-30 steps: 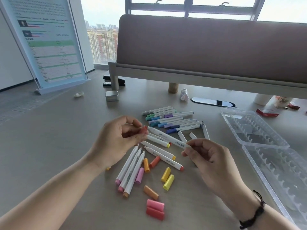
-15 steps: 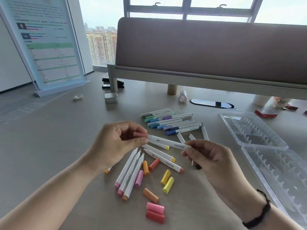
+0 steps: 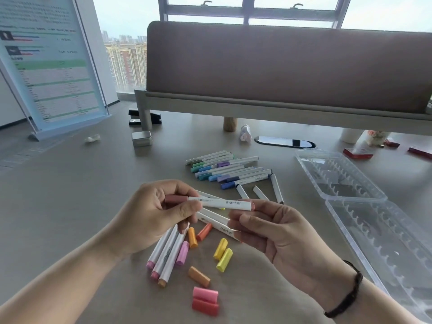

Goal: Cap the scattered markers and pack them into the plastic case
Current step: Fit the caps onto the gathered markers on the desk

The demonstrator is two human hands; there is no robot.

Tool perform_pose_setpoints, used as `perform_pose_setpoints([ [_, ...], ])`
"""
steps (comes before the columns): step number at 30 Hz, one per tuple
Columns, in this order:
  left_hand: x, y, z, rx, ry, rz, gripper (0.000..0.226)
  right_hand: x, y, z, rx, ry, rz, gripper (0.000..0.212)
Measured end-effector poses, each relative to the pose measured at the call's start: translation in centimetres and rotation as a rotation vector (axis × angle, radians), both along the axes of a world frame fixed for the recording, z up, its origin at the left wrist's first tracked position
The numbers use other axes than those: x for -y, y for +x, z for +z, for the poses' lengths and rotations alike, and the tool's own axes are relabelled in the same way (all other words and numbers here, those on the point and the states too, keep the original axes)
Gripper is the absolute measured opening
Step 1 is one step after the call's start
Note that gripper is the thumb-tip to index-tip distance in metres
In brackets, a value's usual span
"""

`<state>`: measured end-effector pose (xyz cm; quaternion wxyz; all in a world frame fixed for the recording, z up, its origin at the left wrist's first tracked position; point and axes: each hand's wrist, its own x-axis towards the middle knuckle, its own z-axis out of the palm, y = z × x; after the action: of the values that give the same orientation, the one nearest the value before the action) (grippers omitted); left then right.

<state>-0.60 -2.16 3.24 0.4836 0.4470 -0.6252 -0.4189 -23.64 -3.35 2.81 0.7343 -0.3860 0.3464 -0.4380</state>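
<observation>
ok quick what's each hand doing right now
Left hand: fingers curled round the reddish-brown cap end of the white marker.
Right hand: pinches the same marker's other end.

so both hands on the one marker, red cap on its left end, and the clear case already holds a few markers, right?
Not the case. In the head view the clear plastic case lies open at the right with no markers in it. The rest stands: left hand and right hand hold one white marker, with the red cap on its left end.
</observation>
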Motion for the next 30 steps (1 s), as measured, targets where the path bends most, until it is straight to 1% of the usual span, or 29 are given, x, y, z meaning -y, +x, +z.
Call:
perform_pose_setpoints([
  [2,0.0,0.1,0.1,0.012,0.001,0.006,0.009,0.1,0.0,0.0,-0.014,0.001,-0.019,0.033],
  [3,0.0,0.1,0.1,0.018,-0.001,0.009,0.011,0.1,-0.1,0.0,-0.02,0.001,-0.03,0.034],
  [8,-0.3,0.0,0.4,0.079,0.001,0.005,0.005,0.1,0.0,0.1,-0.055,-0.011,-0.051,0.018],
  [11,-0.5,0.0,0.5,0.119,-0.008,-0.003,0.011,-0.1,0.2,0.2,-0.14,-0.063,-0.018,0.012],
  [15,-0.6,0.0,0.6,0.165,-0.019,-0.009,0.018,-0.4,0.3,0.1,-0.207,-0.119,0.021,0.012],
  [17,-0.5,0.3,0.4,0.165,-0.028,0.004,0.017,-0.5,0.3,-0.1,-0.233,-0.144,0.043,0.016],
  [21,-0.4,0.7,0.2,0.161,-0.043,-0.046,0.019,-0.4,0.1,-0.3,-0.279,-0.168,0.067,0.026],
  [24,-0.3,0.7,0.0,0.153,-0.058,-0.055,0.017,-0.3,0.0,-0.3,-0.279,-0.174,0.069,0.025],
  [30,-0.1,0.9,-0.2,0.115,-0.028,-0.08,0.014,-0.4,0.1,-0.2,-0.283,-0.234,0.073,0.014],
])
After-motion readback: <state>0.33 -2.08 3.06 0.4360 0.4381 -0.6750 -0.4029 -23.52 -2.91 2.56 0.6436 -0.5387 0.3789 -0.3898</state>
